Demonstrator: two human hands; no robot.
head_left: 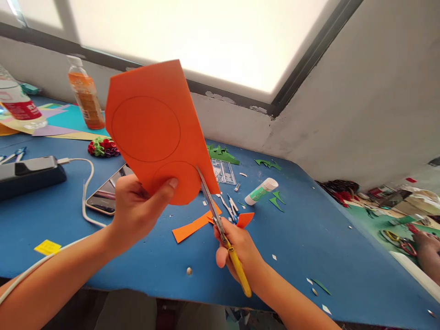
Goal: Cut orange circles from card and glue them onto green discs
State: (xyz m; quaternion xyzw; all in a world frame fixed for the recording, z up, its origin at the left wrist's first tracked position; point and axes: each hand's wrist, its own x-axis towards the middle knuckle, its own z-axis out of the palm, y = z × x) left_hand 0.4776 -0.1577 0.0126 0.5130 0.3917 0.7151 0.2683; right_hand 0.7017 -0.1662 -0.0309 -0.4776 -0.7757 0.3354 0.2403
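Note:
My left hand point(142, 206) pinches the lower part of an orange sheet point(185, 123), thumb in front, and holds it up above the table. Two drawn circles show on the sheet; the lower one is partly cut along its outline and partly covered by my thumb. My right hand point(240, 247) grips yellow-handled scissors point(237, 270), whose blades meet the sheet at the lower circle's right edge. Orange offcuts point(192, 229) lie on the blue table point(137, 261) beneath, and a small orange piece point(245, 220) shows just behind my right hand.
A glue stick point(261, 191) lies right of the sheet, near green scraps point(277, 201). On the left are a phone point(106, 195), a white cable point(90, 220), a dark device point(30, 176) and two bottles point(85, 94). Another person's hand point(426, 243) is at far right near scissors point(398, 240).

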